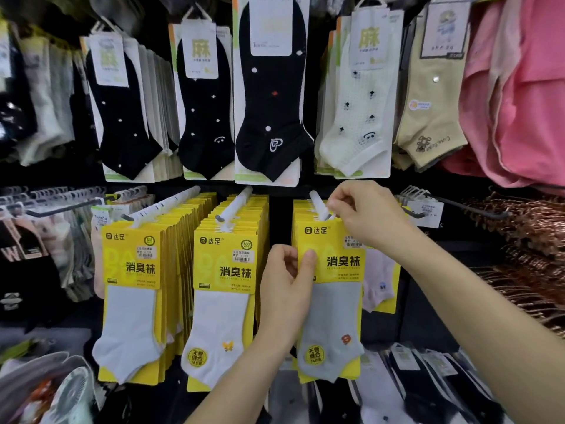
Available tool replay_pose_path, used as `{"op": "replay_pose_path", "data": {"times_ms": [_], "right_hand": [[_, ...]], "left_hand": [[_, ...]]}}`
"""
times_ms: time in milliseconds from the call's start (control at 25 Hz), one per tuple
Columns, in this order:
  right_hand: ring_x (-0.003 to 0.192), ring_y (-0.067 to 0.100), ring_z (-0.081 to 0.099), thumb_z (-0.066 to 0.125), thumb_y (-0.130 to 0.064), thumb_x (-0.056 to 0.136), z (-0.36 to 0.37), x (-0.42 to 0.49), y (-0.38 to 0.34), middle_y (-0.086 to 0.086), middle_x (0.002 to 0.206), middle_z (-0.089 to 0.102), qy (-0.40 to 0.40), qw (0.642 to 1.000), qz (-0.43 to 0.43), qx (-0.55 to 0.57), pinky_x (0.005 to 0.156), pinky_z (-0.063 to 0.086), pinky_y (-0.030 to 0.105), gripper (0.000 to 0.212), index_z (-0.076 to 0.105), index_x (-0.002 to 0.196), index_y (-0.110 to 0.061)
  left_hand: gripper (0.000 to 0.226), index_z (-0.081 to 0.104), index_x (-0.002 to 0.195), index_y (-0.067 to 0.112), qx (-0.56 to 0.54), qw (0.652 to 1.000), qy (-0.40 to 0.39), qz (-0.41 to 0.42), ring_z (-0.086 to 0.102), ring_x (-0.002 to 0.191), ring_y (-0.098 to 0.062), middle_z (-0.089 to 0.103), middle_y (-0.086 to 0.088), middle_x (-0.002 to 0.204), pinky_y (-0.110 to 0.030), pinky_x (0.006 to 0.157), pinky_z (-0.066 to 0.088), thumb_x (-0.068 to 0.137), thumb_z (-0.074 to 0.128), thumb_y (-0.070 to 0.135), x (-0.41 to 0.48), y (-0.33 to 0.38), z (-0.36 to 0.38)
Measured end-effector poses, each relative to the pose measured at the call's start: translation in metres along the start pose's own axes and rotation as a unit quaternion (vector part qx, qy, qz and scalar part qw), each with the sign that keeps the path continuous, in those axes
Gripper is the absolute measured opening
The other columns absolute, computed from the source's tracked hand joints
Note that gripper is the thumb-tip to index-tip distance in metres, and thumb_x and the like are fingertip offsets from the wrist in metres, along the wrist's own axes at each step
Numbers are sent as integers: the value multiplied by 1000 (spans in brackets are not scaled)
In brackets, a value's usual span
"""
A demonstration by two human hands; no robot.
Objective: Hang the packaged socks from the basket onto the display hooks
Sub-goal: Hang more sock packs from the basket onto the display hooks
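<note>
Left hand (287, 289) pinched the flat yellow sock pack (336, 270); right hand (367, 215) pinched its top tab at the hook (316, 199).

Three rows of sock packs (235, 289) hang side by side on hooks (235, 205), below an upper row of socks (269, 96); garments (519, 96) hang to the right.

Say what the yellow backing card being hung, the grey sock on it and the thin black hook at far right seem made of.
Yellow backing card: printed cardboard, probably; flat, stiff edges, slight sheen. Grey sock: matt knit fabric; fibre unclear. Thin black hook: likely painted metal wire; slender, straight, upturned tip.
</note>
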State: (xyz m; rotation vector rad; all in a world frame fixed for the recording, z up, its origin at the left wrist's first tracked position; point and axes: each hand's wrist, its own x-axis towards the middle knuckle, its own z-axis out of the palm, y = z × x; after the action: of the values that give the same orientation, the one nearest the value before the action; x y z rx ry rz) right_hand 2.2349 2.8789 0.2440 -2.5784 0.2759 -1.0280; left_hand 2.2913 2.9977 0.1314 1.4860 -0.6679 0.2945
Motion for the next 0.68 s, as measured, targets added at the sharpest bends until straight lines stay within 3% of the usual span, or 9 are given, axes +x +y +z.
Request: {"op": "replay_pose_path", "data": {"times_ms": [200,320,400,480,560,640,680], "right_hand": [[61,1,53,57,-23,89,1,3,7,-10,71,64,-19,1000,9,1,50,39,21,17,65,73,-20],[67,4,58,61,-23,87,10,4,15,-15,68,60,-18,998,32,51,56,41,19,19,59,69,-30],[69,5,55,63,-25,86,19,1,23,-12,73,58,18,993,51,103,62,43,22,6,58,84,-27],[79,5,54,61,-30,87,30,-10,33,-6,93,58,76,985,63,141,72,45,24,19,55,105,-24],[91,-7,53,55,-34,91,45,-28,39,-6,120,50,94,973,77,198,77,42,11,40,47,127,-20],[92,-19,51,49,-37,92,60,-42,40,-10,134,37,54,952,107,282,77,41,1,58,28,144,-20],[97,-15,53,47,-38,92,66,-45,40,-10,139,35,28,934,128,332,85,44,6,64,17,148,-23]], "left_hand": [[16,51,82,25,4,1000,-3,-12,49,65,0,54,8,78,-14,60,40,87,60,37,1,-11,1],[18,48,94,27,30,999,8,-22,50,79,4,53,7,93,-13,68,40,85,63,32,1,-14,3],[36,45,113,28,27,999,4,-23,47,102,4,50,9,113,-17,87,41,83,65,29,8,-12,5],[57,37,134,26,15,998,-37,-39,37,120,1,40,16,130,-22,99,34,84,64,32,20,-4,7],[57,35,138,32,-13,994,-86,-68,34,118,11,37,29,126,-16,98,31,88,59,41,31,5,9],[25,46,114,49,-59,987,-128,-74,46,95,28,51,48,99,2,79,37,92,52,40,35,8,11],[16,46,101,51,-76,985,-142,-67,48,83,32,52,53,85,5,66,38,94,50,36,36,7,13]]}}
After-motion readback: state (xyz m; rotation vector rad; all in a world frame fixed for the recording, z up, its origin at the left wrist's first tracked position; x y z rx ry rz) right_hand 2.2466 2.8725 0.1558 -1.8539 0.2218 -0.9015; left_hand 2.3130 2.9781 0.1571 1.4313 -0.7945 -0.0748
